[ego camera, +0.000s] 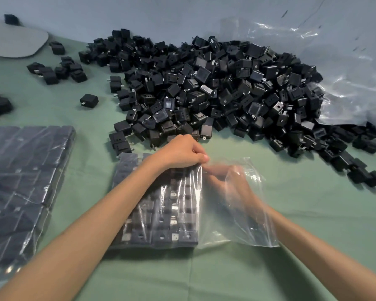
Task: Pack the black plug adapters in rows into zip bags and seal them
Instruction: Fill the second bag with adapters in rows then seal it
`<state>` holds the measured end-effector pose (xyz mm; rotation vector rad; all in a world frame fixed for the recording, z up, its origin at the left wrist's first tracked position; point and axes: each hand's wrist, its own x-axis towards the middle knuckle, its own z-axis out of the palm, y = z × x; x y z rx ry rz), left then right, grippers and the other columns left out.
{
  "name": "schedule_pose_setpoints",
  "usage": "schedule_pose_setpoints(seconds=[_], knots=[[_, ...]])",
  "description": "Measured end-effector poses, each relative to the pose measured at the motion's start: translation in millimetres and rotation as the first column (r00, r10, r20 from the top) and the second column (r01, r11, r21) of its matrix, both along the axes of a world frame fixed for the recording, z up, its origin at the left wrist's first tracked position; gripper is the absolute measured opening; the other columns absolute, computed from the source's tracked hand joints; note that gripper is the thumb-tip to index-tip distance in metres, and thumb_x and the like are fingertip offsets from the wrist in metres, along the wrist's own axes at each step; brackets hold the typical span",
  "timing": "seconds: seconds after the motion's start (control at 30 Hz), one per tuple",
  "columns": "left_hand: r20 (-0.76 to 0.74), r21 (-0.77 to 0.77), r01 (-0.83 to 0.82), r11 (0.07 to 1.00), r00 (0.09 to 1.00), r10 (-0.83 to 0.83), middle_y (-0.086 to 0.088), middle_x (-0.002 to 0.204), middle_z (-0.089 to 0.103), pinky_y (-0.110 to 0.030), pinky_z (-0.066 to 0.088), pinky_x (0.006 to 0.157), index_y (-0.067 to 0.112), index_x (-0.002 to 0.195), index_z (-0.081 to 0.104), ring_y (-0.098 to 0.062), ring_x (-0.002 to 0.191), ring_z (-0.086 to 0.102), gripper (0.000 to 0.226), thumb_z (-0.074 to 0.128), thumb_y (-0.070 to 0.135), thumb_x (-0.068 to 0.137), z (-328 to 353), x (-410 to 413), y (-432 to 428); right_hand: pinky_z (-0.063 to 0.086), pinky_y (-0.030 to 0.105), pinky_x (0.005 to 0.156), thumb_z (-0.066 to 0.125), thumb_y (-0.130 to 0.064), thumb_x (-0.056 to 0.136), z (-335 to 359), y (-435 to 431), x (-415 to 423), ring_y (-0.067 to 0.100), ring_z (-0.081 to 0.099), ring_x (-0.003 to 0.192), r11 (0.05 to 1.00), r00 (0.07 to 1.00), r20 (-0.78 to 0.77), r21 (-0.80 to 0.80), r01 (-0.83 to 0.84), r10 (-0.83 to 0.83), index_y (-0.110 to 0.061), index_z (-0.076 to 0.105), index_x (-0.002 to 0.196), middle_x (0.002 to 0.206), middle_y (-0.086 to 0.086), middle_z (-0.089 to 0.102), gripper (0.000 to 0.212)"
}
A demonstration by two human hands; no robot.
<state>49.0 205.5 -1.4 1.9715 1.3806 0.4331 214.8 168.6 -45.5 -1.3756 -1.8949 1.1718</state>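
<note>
Your left hand (182,153) sits on top of the zip bag (237,227), fingers curled with the thumb tip against them, pinching a fold of clear plastic at the far corner of the packed block. Your right hand (228,181) is inside the bag, blurred behind the film. Its fingers reach toward 10 o'clock, up to the spot where the left hand pinches, but you cannot tell whether they grip anything or lie loose. Both forearms come in from 6 o'clock, the left one crossing over the bag.

The bag lies flat on the green surface (204,276). Its 9 o'clock half is filled with black plug adapters (167,213) set in tidy rows, metal prongs showing. Its 3 o'clock half is slack, wrinkled film around your right hand.

Just beyond the hands at 12 o'clock is a big loose pile of adapters (204,88), trailing off toward 3 o'clock along the surface. At 9 o'clock lie packed bags (20,181), full of adapters in rows. Toward 10 and 11 o'clock a few small clusters (59,70) and one lone adapter (89,100) lie apart from the pile. A crumpled clear plastic sheet (345,79) lies at 2 o'clock, touching the pile's edge, and a grey mat (13,42) lies at 11 o'clock
</note>
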Motion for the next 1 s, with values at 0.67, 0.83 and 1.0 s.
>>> schedule_pose_setpoints(seconds=[0.67, 0.83, 1.0], knots=[[-0.133, 0.092, -0.137, 0.986, 0.980, 0.148, 0.018, 0.117, 0.066, -0.033, 0.041, 0.096, 0.038, 0.117, 0.066, -0.008, 0.109, 0.058, 0.027, 0.050, 0.045, 0.096, -10, -50, -35, 0.046, 0.012, 0.060, 0.046, -0.023, 0.102, 17, -33, -6, -0.003, 0.063, 0.070, 0.961, 0.999, 0.023, 0.274, -0.041, 0.036, -0.031, 0.066, 0.109, 0.080, -0.025, 0.066, 0.023], [-0.051, -0.068, -0.056, 0.996, 0.997, 0.052, 0.018, 0.089, 0.071, -0.019, 0.046, 0.071, 0.035, 0.092, 0.075, -0.007, 0.088, 0.065, 0.018, 0.063, 0.048, 0.088, 11, -27, -10, 0.048, 0.014, 0.074, 0.054, -0.018, 0.099, 15, -28, -3, 0.003, 0.067, 0.091, 0.957, 0.996, -0.049, 0.284, -0.056, 0.073, -0.032, 0.068, 0.117, 0.101, -0.016, 0.072, 0.027], [0.018, -0.063, -0.111, 0.992, 0.993, 0.113, 0.025, 0.061, 0.063, -0.027, 0.047, 0.077, 0.027, 0.074, 0.077, 0.002, 0.076, 0.059, 0.012, 0.074, 0.035, 0.082, 0, -1, -5, 0.048, 0.030, 0.070, 0.060, -0.043, 0.092, 8, -17, -2, 0.002, 0.062, 0.070, 0.993, 0.995, -0.097, 0.122, 0.001, 0.010, -0.018, 0.075, 0.105, 0.075, -0.011, 0.070, 0.031]])
